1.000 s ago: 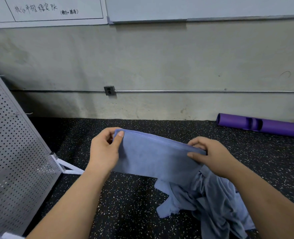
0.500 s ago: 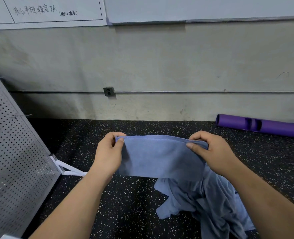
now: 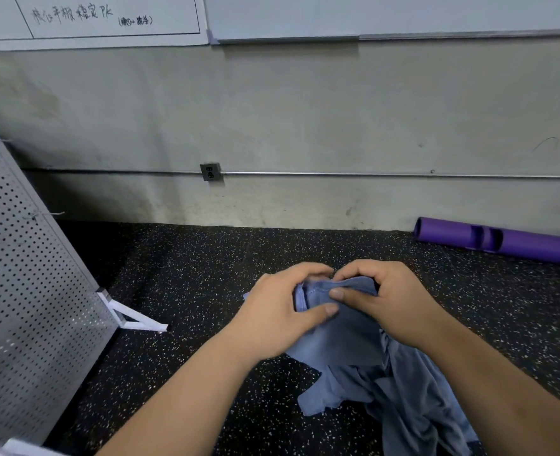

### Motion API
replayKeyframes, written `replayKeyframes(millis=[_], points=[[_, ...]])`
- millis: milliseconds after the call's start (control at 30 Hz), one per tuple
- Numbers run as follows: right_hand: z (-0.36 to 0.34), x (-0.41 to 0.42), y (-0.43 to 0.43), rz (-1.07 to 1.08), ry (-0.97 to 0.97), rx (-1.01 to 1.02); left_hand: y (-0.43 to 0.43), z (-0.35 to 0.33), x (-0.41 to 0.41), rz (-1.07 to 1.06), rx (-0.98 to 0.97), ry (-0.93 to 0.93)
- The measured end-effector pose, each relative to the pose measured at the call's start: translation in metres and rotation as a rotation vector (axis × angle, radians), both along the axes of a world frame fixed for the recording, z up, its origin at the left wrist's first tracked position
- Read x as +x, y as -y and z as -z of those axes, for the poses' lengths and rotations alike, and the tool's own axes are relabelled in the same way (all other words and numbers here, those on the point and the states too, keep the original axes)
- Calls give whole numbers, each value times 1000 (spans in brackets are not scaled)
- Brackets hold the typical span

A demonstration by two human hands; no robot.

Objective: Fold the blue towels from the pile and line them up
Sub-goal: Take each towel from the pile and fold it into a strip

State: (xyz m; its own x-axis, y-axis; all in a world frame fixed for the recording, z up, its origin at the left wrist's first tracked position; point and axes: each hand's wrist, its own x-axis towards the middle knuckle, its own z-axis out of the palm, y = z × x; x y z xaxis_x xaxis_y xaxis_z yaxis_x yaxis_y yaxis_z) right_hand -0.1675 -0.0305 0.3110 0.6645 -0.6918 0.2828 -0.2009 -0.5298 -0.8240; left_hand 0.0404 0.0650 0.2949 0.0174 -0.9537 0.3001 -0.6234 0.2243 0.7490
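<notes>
Nearest you, the pile (image 3: 413,409) of loose blue towels lies crumpled on the speckled floor (image 3: 189,278), under your right forearm. No folded towel is laid out anywhere in view, so the row has yet to be started.

Just above the pile, your two hands have come together. A second ago they were apart and stretched one towel (image 3: 347,337) wide by its top edge. Now your left hand (image 3: 281,311) and right hand (image 3: 390,301) touch at the fingertips. Each has its fingers curled and its thumb pressed on the cloth, pinching the top corners, which now meet. The towel is doubled over, hanging short and narrow from your grip. It is off the floor, with its lower edge close over the pile.

I judge this to be the second fold closing: the width has been halved. What remains for this towel is to get the edges even, take both corners in one hand or lay it down, and set it flat on bare floor to the left. Watch that the hanging end does not catch the pile as you move it.

Further off, the perforated panel (image 3: 25,291) leans at your left on its white foot. A purple roller (image 3: 528,246) lies against the wall (image 3: 305,110) at the right, well away from your work. The socket (image 3: 210,171) and whiteboard (image 3: 107,18) are beyond.
</notes>
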Motion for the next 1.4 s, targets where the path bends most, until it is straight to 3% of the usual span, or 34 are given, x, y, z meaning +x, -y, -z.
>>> replayKeyframes(millis=[167, 300, 800, 1067, 1400], points=[[3, -7, 3, -23, 2, 134, 3, 7, 5, -42, 77, -126], [10, -15, 10, 35, 54, 255, 4, 9, 16, -89, 67, -115], [11, -7, 9, 165, 18, 89, 4, 10, 15, 23, 94, -139], [13, 2, 0, 133, 118, 79, 6, 9, 8, -41, 206, -295], [12, 8, -5, 104, 123, 70, 0, 6, 12, 121, 337, -397]])
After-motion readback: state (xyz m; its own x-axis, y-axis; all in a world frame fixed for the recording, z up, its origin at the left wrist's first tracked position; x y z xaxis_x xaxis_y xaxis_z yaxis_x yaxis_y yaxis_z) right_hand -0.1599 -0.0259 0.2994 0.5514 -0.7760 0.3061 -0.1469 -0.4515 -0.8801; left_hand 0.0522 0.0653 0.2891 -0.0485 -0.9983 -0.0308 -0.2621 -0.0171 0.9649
